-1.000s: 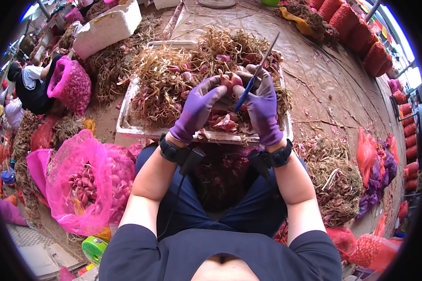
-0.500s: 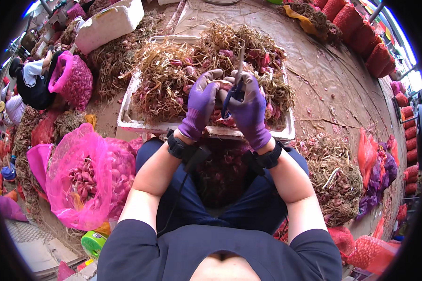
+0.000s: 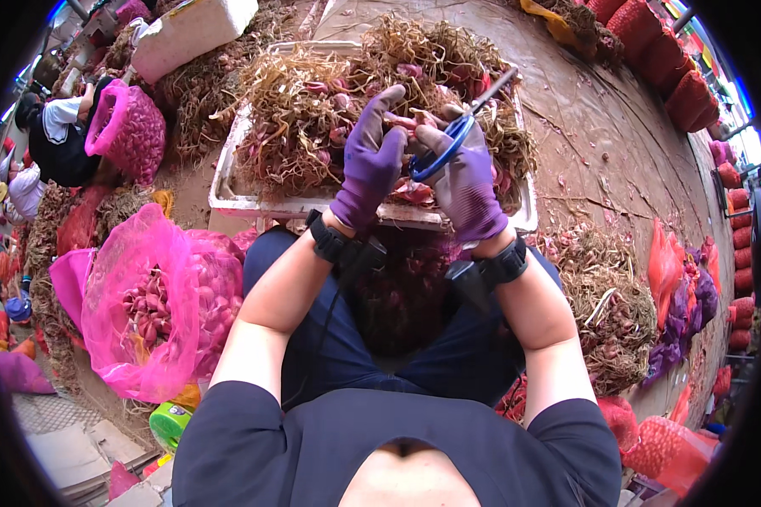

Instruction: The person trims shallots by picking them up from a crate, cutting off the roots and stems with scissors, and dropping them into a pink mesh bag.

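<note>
My right hand (image 3: 465, 173), in a purple glove with a greyish palm, is closed on scissors (image 3: 448, 150) with blue handles; their blade slants up to the right. Between my hands is a pinkish shallot (image 3: 410, 122), its far end against my right fingertips. My left hand (image 3: 372, 160), gloved the same way, has its thumb and forefinger apart at the shallot's left end; whether they touch it is unclear. Beneath both hands stands a white foam tray (image 3: 224, 182) heaped with shallots and their dry stalks (image 3: 296, 144).
At my left stands a pink mesh bag (image 3: 135, 338) of shallots. A pile of dry trimmings (image 3: 604, 325) lies at my right, beside red and purple bags (image 3: 689, 313). Another person (image 3: 59, 139) sits far left near a second pink bag (image 3: 131, 131). Red sacks (image 3: 634, 42) line the far right.
My hands have moved apart a little. The scissors have swung from pointing upright to pointing up and right, and my left fingers have spread from their curl around the shallot.
</note>
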Demonstrator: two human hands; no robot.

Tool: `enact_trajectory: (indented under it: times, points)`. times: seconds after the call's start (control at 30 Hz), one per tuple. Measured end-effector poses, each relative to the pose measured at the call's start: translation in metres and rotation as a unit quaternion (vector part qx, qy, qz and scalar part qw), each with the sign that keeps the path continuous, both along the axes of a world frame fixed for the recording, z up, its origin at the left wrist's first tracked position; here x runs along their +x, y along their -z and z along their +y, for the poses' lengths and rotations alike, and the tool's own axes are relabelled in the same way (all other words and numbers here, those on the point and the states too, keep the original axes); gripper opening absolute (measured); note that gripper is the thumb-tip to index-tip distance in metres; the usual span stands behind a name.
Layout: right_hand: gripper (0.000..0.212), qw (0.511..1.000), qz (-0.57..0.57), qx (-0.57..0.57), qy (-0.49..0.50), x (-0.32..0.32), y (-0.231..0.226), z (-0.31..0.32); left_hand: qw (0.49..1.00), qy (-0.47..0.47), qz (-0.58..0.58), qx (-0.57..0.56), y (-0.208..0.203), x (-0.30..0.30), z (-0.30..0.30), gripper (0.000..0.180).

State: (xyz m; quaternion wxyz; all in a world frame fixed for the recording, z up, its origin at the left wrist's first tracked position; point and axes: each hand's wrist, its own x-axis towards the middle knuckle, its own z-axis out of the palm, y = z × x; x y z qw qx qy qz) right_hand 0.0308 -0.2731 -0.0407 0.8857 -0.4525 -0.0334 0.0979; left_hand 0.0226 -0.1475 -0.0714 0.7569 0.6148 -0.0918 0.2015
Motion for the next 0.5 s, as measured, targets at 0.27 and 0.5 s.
enact_trajectory:
  times: [0.27, 0.5]
  points:
    - [0.061, 0.965, -0.108, -0.168, -0.169, 0.015, -0.015, -0.022, 0.985, 0.164, 0.026, 0.049, -0.016, 0.001, 0.022, 0.06]
    - [0.062, 0.961, -0.151, -0.174, -0.151, 0.015, -0.018, -0.023, 0.987, 0.153, 0.001, 0.055, -0.009, 0.006, 0.022, 0.059]
